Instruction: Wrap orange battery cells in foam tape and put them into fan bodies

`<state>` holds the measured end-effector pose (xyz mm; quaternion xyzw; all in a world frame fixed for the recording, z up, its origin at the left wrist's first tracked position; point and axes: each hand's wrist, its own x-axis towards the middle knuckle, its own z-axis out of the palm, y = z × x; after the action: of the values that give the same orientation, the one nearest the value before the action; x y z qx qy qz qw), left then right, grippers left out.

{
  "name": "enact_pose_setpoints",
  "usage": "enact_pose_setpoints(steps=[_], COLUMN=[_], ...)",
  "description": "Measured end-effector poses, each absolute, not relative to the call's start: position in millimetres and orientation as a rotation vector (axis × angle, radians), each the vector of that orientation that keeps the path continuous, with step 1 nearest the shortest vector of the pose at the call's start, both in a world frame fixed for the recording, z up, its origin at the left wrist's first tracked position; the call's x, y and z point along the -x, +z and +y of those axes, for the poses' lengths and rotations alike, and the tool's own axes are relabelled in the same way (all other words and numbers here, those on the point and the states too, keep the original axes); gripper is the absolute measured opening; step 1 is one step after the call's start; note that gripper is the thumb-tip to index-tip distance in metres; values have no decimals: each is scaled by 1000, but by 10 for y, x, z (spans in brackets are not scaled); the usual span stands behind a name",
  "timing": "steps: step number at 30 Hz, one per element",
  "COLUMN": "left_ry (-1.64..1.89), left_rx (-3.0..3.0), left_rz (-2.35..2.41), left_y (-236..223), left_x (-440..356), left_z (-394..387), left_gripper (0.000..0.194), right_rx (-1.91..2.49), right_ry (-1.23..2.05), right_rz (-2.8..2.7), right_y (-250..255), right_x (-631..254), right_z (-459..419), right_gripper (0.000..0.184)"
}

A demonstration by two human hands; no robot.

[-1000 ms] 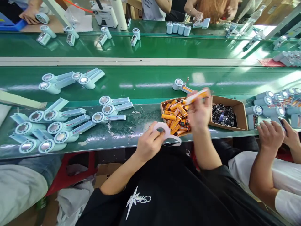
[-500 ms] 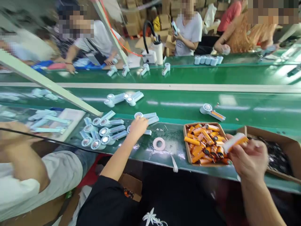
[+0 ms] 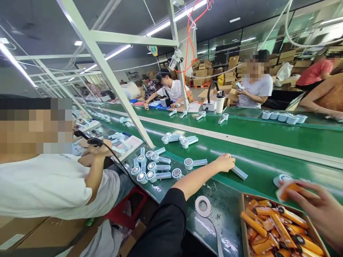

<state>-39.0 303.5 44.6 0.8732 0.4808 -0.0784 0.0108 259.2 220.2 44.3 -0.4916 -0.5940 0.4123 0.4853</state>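
Observation:
My left hand [image 3: 225,162] reaches over the belt's near edge, its fingers closed round the head end of a light blue handheld fan [image 3: 240,173]; only the handle shows clear of the fingers. At the right, my right hand [image 3: 320,207] pinches an orange cylindrical battery [image 3: 291,189] with a whitish piece on its end, slightly blurred. Below it stands a cardboard box [image 3: 243,214] full of orange batteries [image 3: 281,228]. Another fan [image 3: 283,178] rests on the belt just behind the battery I hold. Several fans [image 3: 158,167] lie grouped on the table left of my forearm.
A tape roll [image 3: 203,206] lies on the table with its strip hanging over the edge. The green conveyor belt [image 3: 257,157] carries more fans. A slanted metal post [image 3: 118,82] rises at left. A co-worker [image 3: 53,185] sits close on my left; others work across the belt.
My view has swung up and to the left. My left hand has gone from the fan group to the belt's edge with a fan. My right hand still holds the battery.

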Motion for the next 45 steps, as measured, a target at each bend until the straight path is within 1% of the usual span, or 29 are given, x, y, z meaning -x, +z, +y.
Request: enact_pose_setpoints(steps=[2,3,5,8,11,16,18,24,27,31,37,39,41,43,45], left_ry=[-255,-256,-230,-171,-94,17,33,-11,-46,-24,117,233,383,506,536], left_rx=[-2652,-2614,-2551,-2479,-2428,-2371,-2360,-2327,-2269,-2198,-2158,-2168,-2197,-2239,-2281], left_rz=[1458,1436,1396,1345,1331,1380,1402,1472,1544,1596,1644,1687,1736,1762,1760], left_y=[427,411,362,270,241,274,283,408,417,320,304,354,377,329,204], left_x=[334,327,338,358,364,352,306,122,76,58,-84,-91,3,214,509], left_z=[3200,3255,3350,3497,3535,3387,3359,3252,3246,3324,3296,3150,2819,2269,1579], left_gripper=[11,8,5,2,6,29,33,36,35,34,33,30,30,33,30], right_rx=[1271,1281,1266,1313,1374,1436,1482,1592,1647,1626,1631,1614,1583,1550,1543], right_ry=[1088,1111,1036,893,817,735,690,562,492,439,389,380,357,326,297], right_rz=[-1524,-1597,-1767,-2023,-2153,-2286,-2372,-2620,-2713,-2849,-2977,-3016,-3047,-3059,-3046], right_y=[424,419,396,312,240,171,137,116,62,-56,-44,18,91,168,260], right_x=[-2427,-2338,-2166,-1982,-1892,-1797,-1764,-1685,-1679,-1640,-1597,-1587,-1564,-1531,-1502], right_z=[2463,2571,2754,2996,3137,3148,3135,3020,3050,3200,3273,3293,3303,3285,3230], right_gripper=[49,51,47,32,28,30,32,48,48,44,42,41,37,30,24])
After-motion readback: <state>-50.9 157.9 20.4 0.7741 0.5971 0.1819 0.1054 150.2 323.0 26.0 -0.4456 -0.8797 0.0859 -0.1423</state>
